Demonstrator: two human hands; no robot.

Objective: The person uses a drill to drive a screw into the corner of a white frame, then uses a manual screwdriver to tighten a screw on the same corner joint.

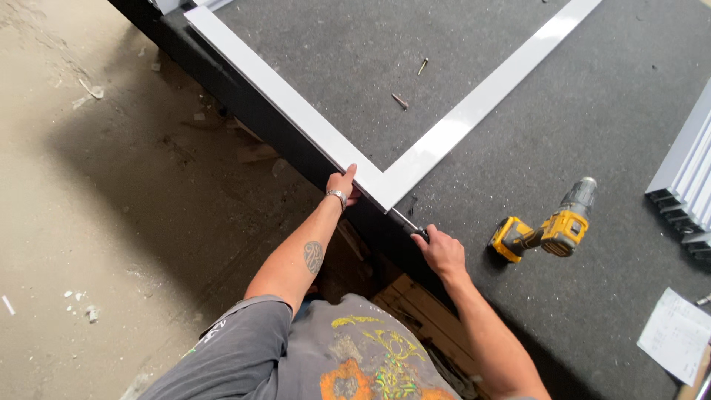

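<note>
White frame corner [385, 181] flat at the table edge, dark-handled screwdriver [409, 224] tip against its mitred joint

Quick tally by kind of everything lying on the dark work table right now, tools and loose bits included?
White frame: 1
Cordless drill: 1
Screwdriver: 1, in the right hand
Loose screws: 2
Paper sheet: 1
Stacked white profiles: 1 stack
Total: 7

The person wears a grey short-sleeved T-shirt [296, 355], its front printed with a worn yellow and orange graphic at the bottom centre of the frame. A silver metal bracelet [337, 196] circles the left wrist, and a round dark tattoo [314, 256] marks the left forearm. Both forearms are bare below the sleeves.
</note>
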